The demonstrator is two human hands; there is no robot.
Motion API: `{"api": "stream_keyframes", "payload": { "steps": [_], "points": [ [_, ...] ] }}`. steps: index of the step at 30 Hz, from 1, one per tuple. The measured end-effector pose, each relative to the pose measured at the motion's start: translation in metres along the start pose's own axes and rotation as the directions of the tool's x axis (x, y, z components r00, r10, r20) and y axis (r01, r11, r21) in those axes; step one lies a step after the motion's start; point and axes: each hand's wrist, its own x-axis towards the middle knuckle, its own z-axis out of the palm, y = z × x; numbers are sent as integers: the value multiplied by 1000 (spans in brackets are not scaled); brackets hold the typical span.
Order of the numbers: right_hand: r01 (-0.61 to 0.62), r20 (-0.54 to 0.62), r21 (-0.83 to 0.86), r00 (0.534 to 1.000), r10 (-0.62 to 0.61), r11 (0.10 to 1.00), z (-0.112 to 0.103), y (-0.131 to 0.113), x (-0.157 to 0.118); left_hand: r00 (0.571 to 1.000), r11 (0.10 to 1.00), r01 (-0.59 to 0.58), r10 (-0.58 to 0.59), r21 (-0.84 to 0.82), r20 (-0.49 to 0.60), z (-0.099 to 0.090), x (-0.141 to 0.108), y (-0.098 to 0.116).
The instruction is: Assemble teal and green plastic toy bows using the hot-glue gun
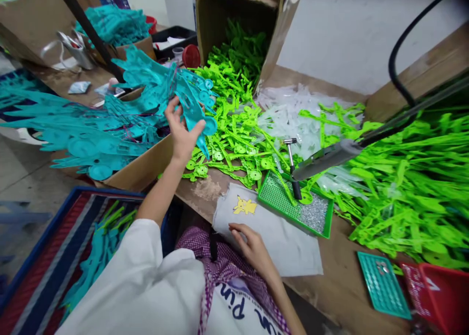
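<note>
White shirt [128, 286] sits nearest; left grip [182, 134] pinches teal piece [192, 111], right grip [253, 248] parted.

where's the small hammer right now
The small hammer is right of centre in the head view, its black handle over the bright green tray and its head toward the pale plastic pieces.

Brown surface [326, 288] with green plastic pieces [234, 130] spread across its middle and heaped at right, clear plastic [282, 117] lying between. Nearer: a grey cloth [289, 249], a green tray [293, 220] along its far edge; at right, a teal tray [383, 286] beside a red basket [447, 296].
</note>
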Motion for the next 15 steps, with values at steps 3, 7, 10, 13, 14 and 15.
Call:
{"api": "stream_keyframes", "payload": {
  "steps": [3,7,10,13,14,15],
  "points": [
    [46,-25,-16,999,-46,999,-8,-18,7,998,999,-27,29,-39,48,26,-75,17],
    [105,-348,112,936,-60,988,-37,-56,33,984,989,118,-104,-89,145,60,-164,11],
    [225,-648,167,758,-65,960,-65,-79,63,950,971,226,-203,-75,237,77,-217,6],
    [251,-639,141,762,-105,958,-82,-79,67,916,959,282,-267,-7,300,76,-264,11],
    [238,-612,134,784,-108,962,-83,-73,59,888,955,296,-274,-3,369,71,-278,13],
    [222,-598,134,795,-100,966,-82,-65,48,830,949,315,-274,-4,487,65,-291,16]
  ]
}}
